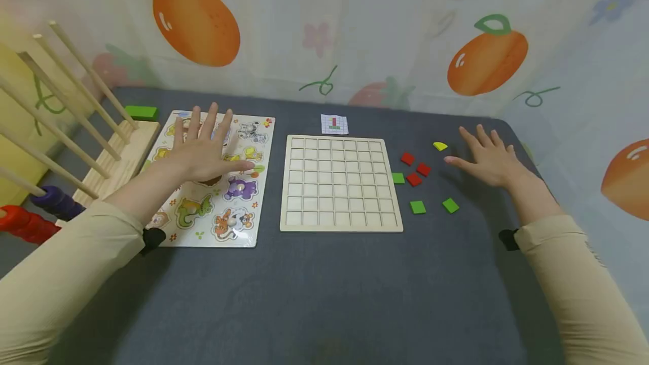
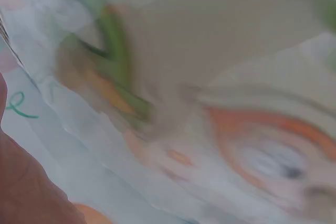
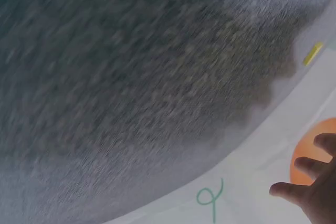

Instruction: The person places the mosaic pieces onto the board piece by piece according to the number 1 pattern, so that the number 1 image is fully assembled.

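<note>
Spread a bare left hand [image 1: 200, 155], grasping nothing, over a glossy animal puzzle [image 1: 217, 199]; extended an equally unclenched, empty right hand [image 1: 489, 157] near three square red tiles [image 1: 423, 169], three square green tiles [image 1: 418, 207] and one curved yellow tile [image 1: 440, 146], right of a gridded wooden board [image 1: 340, 177].

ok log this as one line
left hand: spread over animal puzzle | right hand: spread near yellow piece | red tiles: right of grid board

White animal puzzle board [image 1: 261, 182], lying flat, small yellow piece [image 1: 440, 146], well apart to its right
</note>
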A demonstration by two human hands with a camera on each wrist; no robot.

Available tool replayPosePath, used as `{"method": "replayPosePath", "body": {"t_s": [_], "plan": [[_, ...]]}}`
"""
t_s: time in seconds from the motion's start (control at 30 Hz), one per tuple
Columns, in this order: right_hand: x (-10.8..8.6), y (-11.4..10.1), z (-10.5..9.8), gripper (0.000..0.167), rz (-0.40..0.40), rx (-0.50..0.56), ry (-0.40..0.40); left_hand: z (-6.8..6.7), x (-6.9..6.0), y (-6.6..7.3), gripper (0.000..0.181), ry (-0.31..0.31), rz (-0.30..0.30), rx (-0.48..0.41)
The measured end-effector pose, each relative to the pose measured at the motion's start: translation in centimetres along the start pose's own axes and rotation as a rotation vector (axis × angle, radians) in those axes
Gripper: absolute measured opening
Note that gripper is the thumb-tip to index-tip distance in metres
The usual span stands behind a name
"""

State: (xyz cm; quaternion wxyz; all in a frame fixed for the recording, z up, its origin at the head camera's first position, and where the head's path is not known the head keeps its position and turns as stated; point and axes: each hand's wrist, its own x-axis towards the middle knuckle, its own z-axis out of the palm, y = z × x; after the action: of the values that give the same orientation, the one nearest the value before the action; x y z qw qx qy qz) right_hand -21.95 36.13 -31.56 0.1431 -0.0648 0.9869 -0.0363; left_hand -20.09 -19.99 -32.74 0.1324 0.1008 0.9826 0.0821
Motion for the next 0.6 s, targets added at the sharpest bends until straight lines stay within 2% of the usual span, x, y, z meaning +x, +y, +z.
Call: {"method": "replayPosePath", "body": {"t_s": [0.2, 0.37, 0.5, 0.6], "plan": [[0.8, -1.0, 0.3, 0.095, -0.015, -0.002, 0.02, 0.6, 0.6, 3.2, 0.116, -0.017, 0.078, -0.013], [1.9, -2.0, 0.3, 0.079, -0.054, 0.014, 0.083, 1.3, 1.0, 5.8, 0.117, -0.017, 0.175, -0.021], [2.8, -2.6, 0.3, 0.064, -0.076, 0.043, 0.101, 1.9, 1.2, 7.1, 0.121, -0.032, 0.245, -0.051], [3.2, -2.8, 0.3, 0.061, -0.08, 0.055, 0.094, 2.1, 1.2, 7.7, 0.122, -0.07, 0.279, -0.085]]}}
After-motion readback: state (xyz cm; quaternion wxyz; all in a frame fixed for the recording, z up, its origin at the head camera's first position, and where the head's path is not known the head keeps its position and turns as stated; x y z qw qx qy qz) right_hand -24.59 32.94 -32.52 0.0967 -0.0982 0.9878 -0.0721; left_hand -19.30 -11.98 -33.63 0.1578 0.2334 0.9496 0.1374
